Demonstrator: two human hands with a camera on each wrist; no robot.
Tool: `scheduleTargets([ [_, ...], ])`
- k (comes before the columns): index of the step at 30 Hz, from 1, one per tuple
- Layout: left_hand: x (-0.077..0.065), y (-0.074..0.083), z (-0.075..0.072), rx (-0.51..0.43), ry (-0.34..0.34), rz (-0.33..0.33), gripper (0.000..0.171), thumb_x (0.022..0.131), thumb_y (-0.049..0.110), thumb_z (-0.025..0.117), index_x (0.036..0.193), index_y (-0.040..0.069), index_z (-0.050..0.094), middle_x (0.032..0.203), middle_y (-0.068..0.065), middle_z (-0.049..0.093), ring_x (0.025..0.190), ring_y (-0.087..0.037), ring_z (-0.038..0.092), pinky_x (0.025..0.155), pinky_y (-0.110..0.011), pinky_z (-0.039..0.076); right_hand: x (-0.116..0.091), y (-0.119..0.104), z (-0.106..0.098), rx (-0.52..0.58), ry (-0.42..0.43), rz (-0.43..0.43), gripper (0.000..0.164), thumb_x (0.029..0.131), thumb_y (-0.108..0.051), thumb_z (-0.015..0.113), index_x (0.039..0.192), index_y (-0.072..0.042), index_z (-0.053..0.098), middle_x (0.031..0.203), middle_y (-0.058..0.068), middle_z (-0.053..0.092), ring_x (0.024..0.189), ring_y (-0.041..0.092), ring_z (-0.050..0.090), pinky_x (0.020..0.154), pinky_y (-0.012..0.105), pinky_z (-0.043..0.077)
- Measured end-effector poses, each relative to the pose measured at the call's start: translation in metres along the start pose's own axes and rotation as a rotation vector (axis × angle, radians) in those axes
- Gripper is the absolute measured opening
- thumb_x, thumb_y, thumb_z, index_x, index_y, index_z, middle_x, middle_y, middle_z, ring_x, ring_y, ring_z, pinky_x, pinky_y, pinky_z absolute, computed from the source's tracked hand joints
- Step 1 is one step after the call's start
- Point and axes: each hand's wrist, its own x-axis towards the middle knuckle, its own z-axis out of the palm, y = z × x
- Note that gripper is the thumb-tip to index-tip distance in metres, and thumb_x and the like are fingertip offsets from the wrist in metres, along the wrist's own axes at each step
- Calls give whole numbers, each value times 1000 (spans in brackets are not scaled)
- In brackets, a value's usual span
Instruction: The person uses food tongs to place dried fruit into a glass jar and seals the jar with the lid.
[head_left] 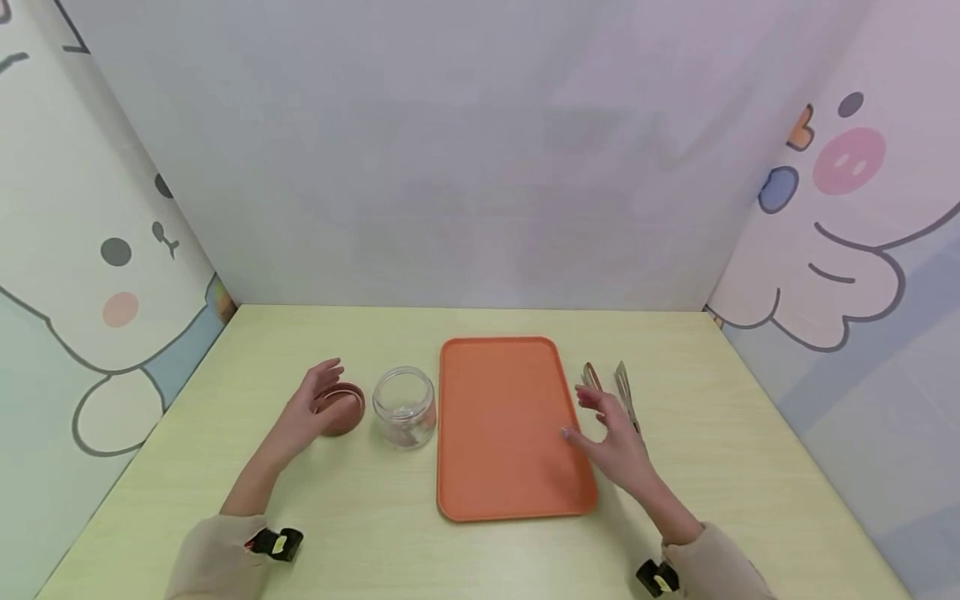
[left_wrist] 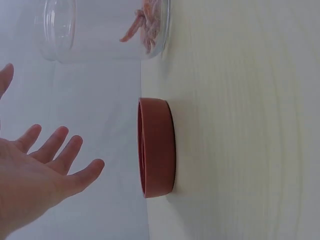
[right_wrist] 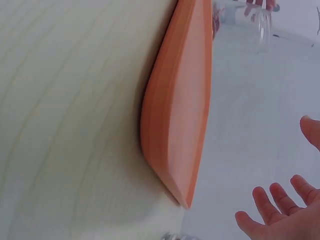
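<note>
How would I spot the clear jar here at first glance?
On the pale wood-grain table lies a rectangular orange tray. Between it and the shallow, round, reddish-brown dish to its left stands the clear cylindrical jar. Unlike both, it is see-through, with pinkish pieces inside.

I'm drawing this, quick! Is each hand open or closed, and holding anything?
Left hand: open, holding nothing, above the round, shallow, reddish-brown dish.
Right hand: open, holding nothing, by the flat, rectangular orange tray.

Jar [head_left: 405, 408] between left hand [head_left: 302, 414] and tray [head_left: 510, 429]
</note>
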Motion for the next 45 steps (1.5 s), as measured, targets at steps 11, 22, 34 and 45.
scheduleTargets([
  [11, -4, -10, -17, 129, 45, -110, 71, 87, 32, 56, 138, 5, 15, 137, -23, 24, 125, -37, 20, 95, -59, 20, 1, -41, 26, 209, -117, -5, 54, 77, 0, 66, 123, 3, 40, 120, 19, 44, 105, 41, 43, 84, 60, 33],
  [22, -6, -26, -26, 222, 14, -263, 81, 84, 42, 56, 137, -1, 14, 136, -29, 19, 122, -45, 20, 91, -59, 28, 5, -62, 45, 331, -203, 82, 53, 78, -4, 67, 124, -1, 41, 122, 14, 42, 109, 38, 41, 88, 56, 33],
  [34, -3, -39, -23, 400, -41, -241, 84, 81, 37, 63, 132, -13, 18, 126, -38, 25, 113, -52, 28, 88, -59, 30, 10, -74, 69, 423, -324, 170, 58, 80, -8, 65, 129, 0, 35, 126, 13, 38, 114, 35, 38, 93, 50, 33],
  [45, -3, -39, -19, 608, -63, -212, 89, 75, 45, 66, 128, -14, 25, 118, -38, 35, 106, -49, 37, 81, -60, 36, 27, -85, 87, 408, -376, 190, 61, 79, -8, 66, 130, -3, 33, 127, 12, 36, 115, 34, 36, 93, 47, 34],
])
